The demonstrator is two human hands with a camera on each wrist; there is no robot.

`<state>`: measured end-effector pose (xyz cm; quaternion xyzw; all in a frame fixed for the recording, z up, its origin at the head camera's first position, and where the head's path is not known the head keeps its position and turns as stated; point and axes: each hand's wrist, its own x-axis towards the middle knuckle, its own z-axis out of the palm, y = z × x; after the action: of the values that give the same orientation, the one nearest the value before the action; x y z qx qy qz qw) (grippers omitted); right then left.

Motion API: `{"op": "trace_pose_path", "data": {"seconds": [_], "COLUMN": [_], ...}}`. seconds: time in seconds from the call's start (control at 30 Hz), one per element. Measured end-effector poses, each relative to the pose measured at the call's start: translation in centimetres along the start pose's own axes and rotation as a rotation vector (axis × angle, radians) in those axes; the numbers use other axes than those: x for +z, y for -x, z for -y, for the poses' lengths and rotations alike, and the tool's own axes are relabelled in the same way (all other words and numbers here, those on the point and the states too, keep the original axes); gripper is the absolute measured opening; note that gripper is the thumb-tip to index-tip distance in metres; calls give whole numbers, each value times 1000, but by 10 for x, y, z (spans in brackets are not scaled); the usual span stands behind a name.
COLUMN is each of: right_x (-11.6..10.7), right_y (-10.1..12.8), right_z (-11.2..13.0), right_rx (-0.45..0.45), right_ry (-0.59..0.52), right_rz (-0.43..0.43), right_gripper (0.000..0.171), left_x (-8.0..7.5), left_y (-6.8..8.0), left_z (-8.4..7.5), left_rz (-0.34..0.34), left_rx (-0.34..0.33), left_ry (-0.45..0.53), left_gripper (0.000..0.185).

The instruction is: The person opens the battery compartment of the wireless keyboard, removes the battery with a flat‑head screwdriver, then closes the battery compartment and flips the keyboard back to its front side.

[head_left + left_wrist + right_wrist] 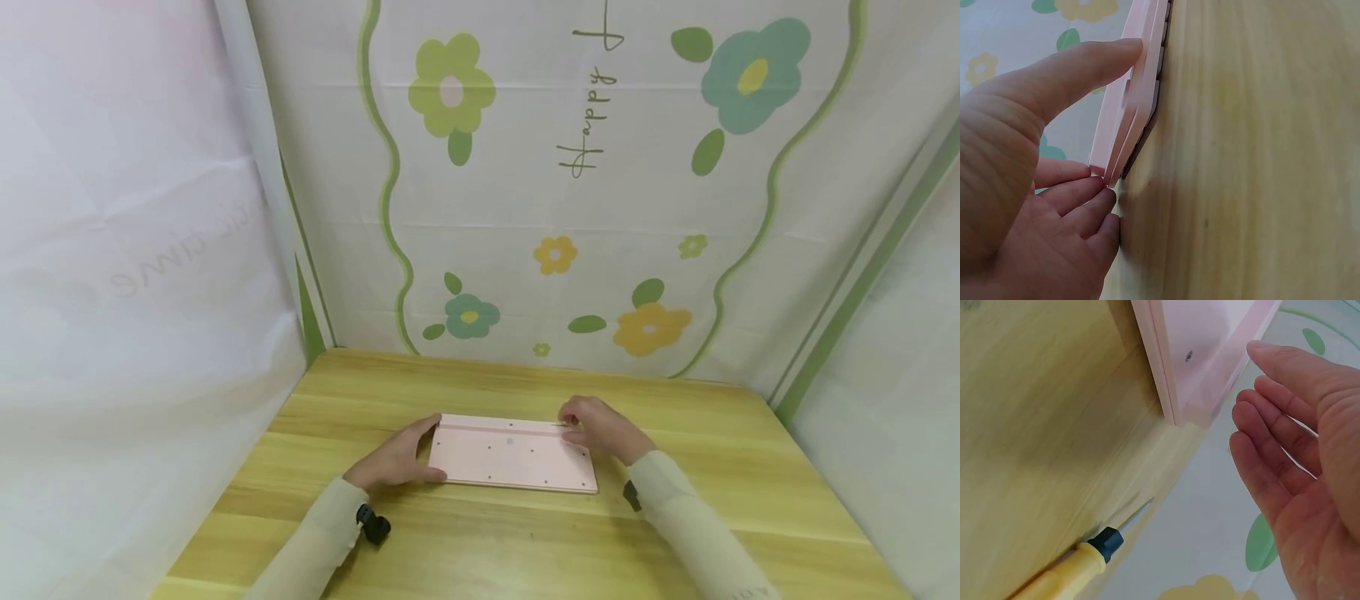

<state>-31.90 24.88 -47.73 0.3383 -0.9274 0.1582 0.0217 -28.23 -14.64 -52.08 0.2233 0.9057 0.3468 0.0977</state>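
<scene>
A flat pink board (513, 454) with small screw holes lies on the wooden table (480, 542). My left hand (397, 460) rests at its left end. In the left wrist view the thumb (1085, 69) lies straight along the board's (1132, 106) upper face and the fingertips (1094, 197) touch its corner by the table. My right hand (600, 429) hovers at the far right corner. In the right wrist view that hand (1291, 456) is relaxed, holds nothing, and stays apart from the board's corner (1200, 375). A yellow-handled screwdriver (1079, 565) lies on the table nearby.
A flowered cloth backdrop (525, 208) hangs close behind the table, and white cloth walls (112, 292) close in both sides. Bare wood (487, 533) lies in front of the board. Black wrist-worn cameras (372, 525) sit at both sleeves.
</scene>
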Motion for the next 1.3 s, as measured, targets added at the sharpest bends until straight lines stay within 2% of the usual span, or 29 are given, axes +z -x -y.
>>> {"op": "trace_pose_path", "data": {"seconds": [0.3, 0.7, 1.3], "right_x": [5, -3, -18], "right_y": [-6, -22, -56], "right_z": [-2, 1, -10], "right_rx": [22, 113, 424], "right_ry": [31, -11, -235], "right_rz": [3, 122, 397], "right_gripper": [7, 7, 10], "left_x": [0, -3, -3], "left_y": [-2, -1, -3], "left_z": [0, 1, 2], "left_rz": [8, 11, 26], "left_rx": [2, -6, 5], "left_ry": [-2, 12, 12], "left_gripper": [108, 107, 108]}}
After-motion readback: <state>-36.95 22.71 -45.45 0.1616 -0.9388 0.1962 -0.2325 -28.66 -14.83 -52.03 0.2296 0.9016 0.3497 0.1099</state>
